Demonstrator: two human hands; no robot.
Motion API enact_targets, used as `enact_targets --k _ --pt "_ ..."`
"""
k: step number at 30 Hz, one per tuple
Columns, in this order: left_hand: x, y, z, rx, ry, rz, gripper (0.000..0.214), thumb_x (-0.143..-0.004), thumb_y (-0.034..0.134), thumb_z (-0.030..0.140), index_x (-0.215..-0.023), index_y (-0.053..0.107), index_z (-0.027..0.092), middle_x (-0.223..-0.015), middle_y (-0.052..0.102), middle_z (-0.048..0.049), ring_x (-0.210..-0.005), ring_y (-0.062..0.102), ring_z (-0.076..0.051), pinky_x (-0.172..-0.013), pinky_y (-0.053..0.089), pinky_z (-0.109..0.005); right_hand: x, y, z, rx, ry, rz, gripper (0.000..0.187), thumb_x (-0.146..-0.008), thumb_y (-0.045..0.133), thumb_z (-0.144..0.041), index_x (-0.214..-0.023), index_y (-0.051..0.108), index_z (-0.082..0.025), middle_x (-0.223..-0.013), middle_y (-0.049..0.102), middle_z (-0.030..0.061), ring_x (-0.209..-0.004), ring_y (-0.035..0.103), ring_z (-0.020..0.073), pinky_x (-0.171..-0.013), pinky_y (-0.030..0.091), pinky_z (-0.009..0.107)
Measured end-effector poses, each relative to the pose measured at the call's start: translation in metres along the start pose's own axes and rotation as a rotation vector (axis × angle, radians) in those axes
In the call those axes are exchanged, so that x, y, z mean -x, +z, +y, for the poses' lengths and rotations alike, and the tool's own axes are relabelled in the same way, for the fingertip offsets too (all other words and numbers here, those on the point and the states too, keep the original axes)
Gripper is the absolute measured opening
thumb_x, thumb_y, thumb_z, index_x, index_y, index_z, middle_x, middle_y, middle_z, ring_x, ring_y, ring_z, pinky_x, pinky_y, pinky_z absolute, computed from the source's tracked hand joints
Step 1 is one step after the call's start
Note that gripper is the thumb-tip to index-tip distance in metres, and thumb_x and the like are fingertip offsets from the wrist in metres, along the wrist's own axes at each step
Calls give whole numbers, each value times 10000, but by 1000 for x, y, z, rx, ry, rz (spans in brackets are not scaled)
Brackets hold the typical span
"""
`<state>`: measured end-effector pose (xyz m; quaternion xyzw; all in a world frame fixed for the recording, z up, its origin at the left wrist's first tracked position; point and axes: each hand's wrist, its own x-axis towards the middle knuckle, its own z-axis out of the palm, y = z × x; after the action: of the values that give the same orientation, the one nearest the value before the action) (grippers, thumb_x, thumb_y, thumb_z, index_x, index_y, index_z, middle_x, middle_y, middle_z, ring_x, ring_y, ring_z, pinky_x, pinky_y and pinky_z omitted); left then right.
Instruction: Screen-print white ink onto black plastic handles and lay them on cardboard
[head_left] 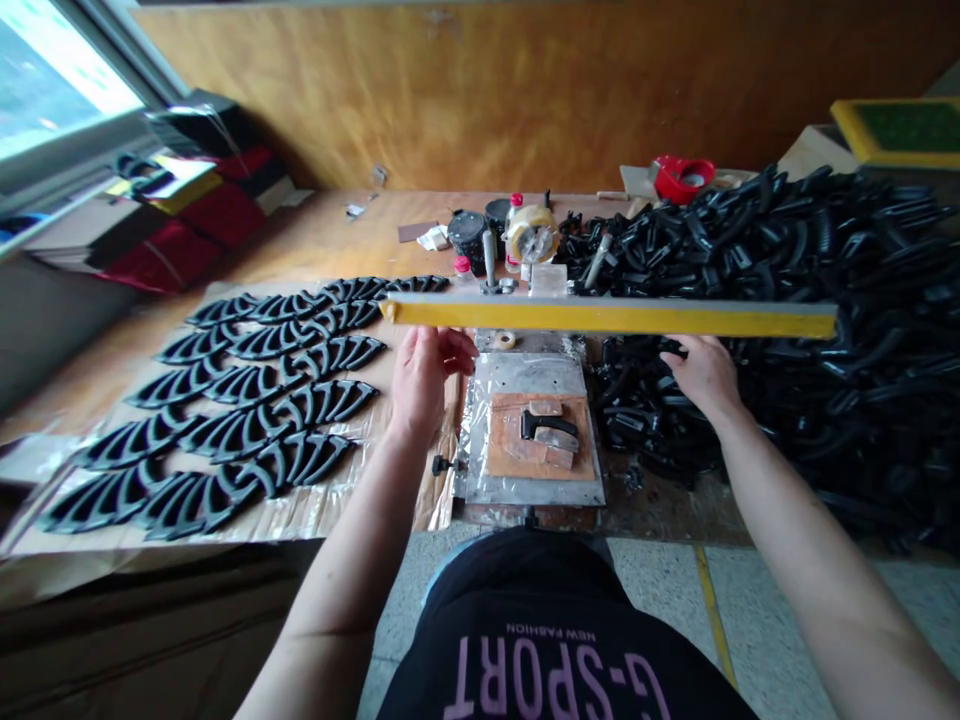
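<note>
Below the grey plate, nearest you, are your dark shirt with its pale lettering and a speckled floor. The plate lies at the front edge of your wooden desk. Left of it, a cardboard sheet carries staggered rows of black pieces; right of it, a loose black heap spreads wide. Well beyond it, an upright wooden panel backs the desk, with a window far to the left.

On the plate, a brown board bears one black part, slim and arched, with a squarer left end. Your left hand is beside the plate's upper left corner, its fingers loosely curled; your right hand is to the plate's upper right, thumb spread, fingertips hidden. Both meet the lower edge of a yellow bar just past the plate, though you cannot tell whether either grips it. The bar looks long and straight, with a grey upper edge.

The plate has clear, wrinkled film around it, and the black pieces at its left are ribbed and fan-like, with a dull sheen. Past the bar, directly beyond the plate, are metal posts, dark tubs and a cream tape roll; a glossy red dispenser is farther right.
</note>
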<state>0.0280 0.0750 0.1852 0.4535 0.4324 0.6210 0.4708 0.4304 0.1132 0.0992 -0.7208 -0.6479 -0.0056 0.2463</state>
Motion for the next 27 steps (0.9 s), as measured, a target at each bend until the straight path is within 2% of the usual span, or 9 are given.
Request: enact_targets --k 4,7,9,11,14,17,19,23,27 --pt "45 -30 -27 -162 -262 -15 491 -827 540 614 -945 693 162 -757 648 -33 -600 557 -128 -518 435 -243 -4 -8 -25 -264 2 -11 305 -854 551 -340 -1086 692 -202 -950 699 71 -808 648 213 -798 526 374" --pt "77 -52 -68 -288 -482 -108 568 -780 623 565 -1199 641 182 -743 629 -7 -596 536 -121 -518 397 -223 -1 -3 -70 -302 -170 -33 355 -877 557 -359 -1174 649 -189 -1109 673 97 -912 635 229 -821 525 388" --pt "90 -60 -99 -348 -504 -140 717 -777 632 537 -1393 485 201 -688 579 26 -561 497 -108 -504 357 -209 1 8 -106 -208 -352 -46 483 -833 642 -354 -1278 579 -177 -1305 572 127 -1086 572 278 -905 492 433" --pt "95 -64 -125 -416 -475 -150 772 -803 603 514 -1469 376 197 -616 486 62 -509 420 -87 -480 299 -196 5 23 -137 -72 -492 -83 580 -781 717 -336 -1307 544 -164 -1366 511 145 -1187 494 321 -951 454 459" --pt "96 -67 -150 -467 -451 -163 741 -837 558 483 -1482 349 183 -601 426 75 -499 373 -77 -478 276 -191 14 47 -164 86 -542 -248 413 -780 725 -308 -1143 613 -146 -1186 612 151 -1107 529 311 -882 458 404" --pt "95 -70 -158 -492 -464 -165 724 -834 557 480 -1466 375 176 -639 471 58 -535 417 -87 -498 314 -194 34 62 -168 135 -513 -417 193 -845 643 -268 -997 629 -151 -981 674 115 -939 589 252 -781 445 331" --pt "95 -72 -158 -515 -476 -155 712 -824 569 485 -1445 410 176 -660 497 47 -557 444 -95 -511 337 -199 52 63 -163 142 -563 -444 106 -880 556 -186 -954 627 -158 -932 676 100 -889 589 222 -746 421 303" --pt "97 -74 -160 -513 -474 -163 685 -834 556 503 -1429 430 187 -717 562 22 -611 503 -113 -536 376 -206 88 48 -144 114 -819 -484 223 -858 444 -36 -892 626 -161 -884 654 82 -853 557 191 -684 375 276" --pt "98 -74 -164 -503 -458 -157 665 -846 542 515 -1420 437 196 -728 574 20 -609 517 -115 -540 392 -211 89 30 -131 -11 -1004 -580 193 -800 502 -28 -826 619 -180 -843 641 42 -801 545 173 -637 347 271"
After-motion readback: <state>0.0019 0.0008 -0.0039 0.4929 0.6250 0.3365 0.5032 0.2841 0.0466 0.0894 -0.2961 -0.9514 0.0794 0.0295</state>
